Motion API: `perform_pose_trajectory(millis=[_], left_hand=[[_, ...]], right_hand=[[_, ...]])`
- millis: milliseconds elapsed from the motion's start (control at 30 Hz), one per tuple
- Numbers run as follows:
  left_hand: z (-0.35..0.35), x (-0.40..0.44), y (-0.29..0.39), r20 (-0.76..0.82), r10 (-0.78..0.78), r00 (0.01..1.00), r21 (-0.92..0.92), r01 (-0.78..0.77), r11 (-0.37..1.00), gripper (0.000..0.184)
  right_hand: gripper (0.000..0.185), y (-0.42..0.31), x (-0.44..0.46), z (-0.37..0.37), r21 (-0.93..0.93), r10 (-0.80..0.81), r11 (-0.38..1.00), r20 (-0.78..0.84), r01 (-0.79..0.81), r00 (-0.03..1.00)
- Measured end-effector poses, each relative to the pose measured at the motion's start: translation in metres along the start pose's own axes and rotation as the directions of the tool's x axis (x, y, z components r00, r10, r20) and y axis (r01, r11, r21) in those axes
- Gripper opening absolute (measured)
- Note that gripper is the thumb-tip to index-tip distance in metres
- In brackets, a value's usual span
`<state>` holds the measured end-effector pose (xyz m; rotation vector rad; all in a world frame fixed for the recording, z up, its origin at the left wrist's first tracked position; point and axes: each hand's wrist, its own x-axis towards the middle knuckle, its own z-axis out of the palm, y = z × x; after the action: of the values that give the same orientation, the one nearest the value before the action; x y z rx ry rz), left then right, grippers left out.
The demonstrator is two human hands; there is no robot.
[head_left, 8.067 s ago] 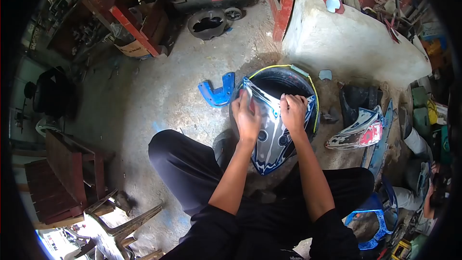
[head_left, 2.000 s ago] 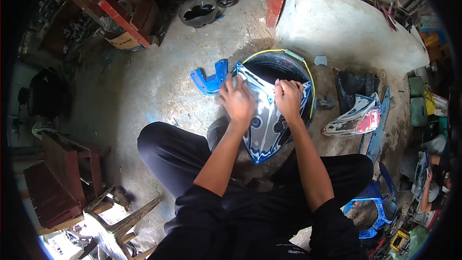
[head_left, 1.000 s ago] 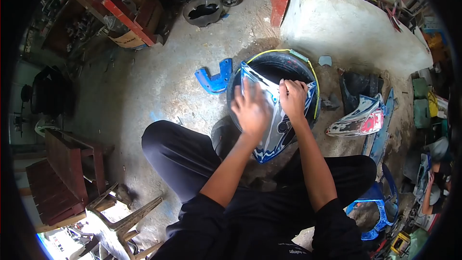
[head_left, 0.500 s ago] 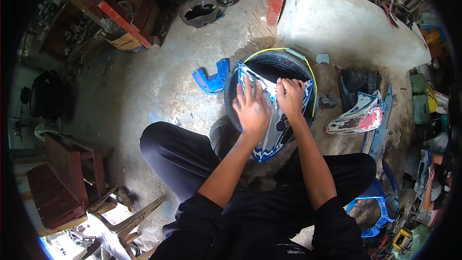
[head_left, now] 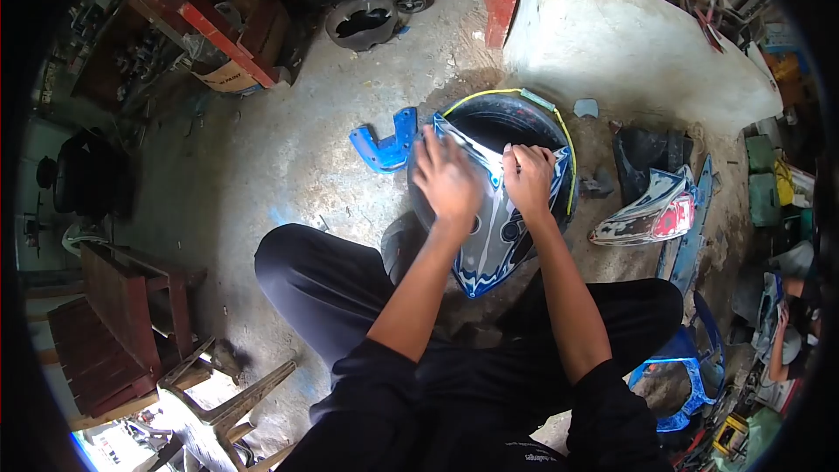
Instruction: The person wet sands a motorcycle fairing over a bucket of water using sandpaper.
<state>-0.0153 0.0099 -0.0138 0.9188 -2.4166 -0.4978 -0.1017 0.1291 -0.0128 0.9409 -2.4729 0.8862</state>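
A pointed blue, white and grey panel (head_left: pixel 491 236) with two round holes rests across a black bucket (head_left: pixel 516 103) that has a yellow handle. My left hand (head_left: pixel 448 177), smeared by motion, lies over the panel's upper left part with its fingers spread. Whatever may be under its palm is hidden. My right hand (head_left: pixel 528 178) grips the panel's upper edge near the middle, fingers curled over it. Just left of the bucket, a blue V-shaped piece (head_left: pixel 384 147) lies on the floor.
A white, red and blue panel (head_left: pixel 651 214) lies to the right beside a long blue strip (head_left: pixel 686 249). A blue frame (head_left: pixel 682 385) is at lower right, near another person (head_left: pixel 778 341). A wooden bench (head_left: pixel 122 323) stands left; a white wall (head_left: pixel 612 61) rises behind the bucket.
My left hand has slid a little left and up over the panel since half a second ago. Earlier, a reddish thing showed under it. My right hand has stayed at the panel's edge.
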Motion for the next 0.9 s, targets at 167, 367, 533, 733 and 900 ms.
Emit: perform_pose_trajectory(millis=[167,367,533,733,900], left_hand=[[-0.002,0.008,-0.018,0.029,-0.135,0.990,0.065,0.133,0.989,0.043],[-0.001,0.008,-0.014,0.036,-0.051,0.998,0.036,0.050,0.998,0.040],[0.004,0.014,-0.014,0.007,-0.065,0.998,-0.039,0.065,0.997,0.038],[-0.003,0.015,-0.020,0.043,-0.107,0.993,0.025,0.106,0.994,0.037],[-0.011,-0.022,0.005,0.044,0.036,0.998,-0.088,-0.032,0.996,0.038]], right_hand=[[0.022,-0.001,0.001,0.001,0.016,-0.005,1.000,-0.025,0.006,1.000],[0.022,-0.001,0.002,0.003,0.018,-0.015,1.000,-0.039,0.016,0.999],[0.021,-0.002,-0.001,-0.001,0.014,0.005,1.000,-0.015,-0.005,1.000],[0.022,-0.002,0.000,-0.001,-0.003,0.003,1.000,-0.008,-0.004,1.000],[0.023,-0.001,0.001,0.004,0.000,-0.005,1.000,-0.055,0.005,0.998]])
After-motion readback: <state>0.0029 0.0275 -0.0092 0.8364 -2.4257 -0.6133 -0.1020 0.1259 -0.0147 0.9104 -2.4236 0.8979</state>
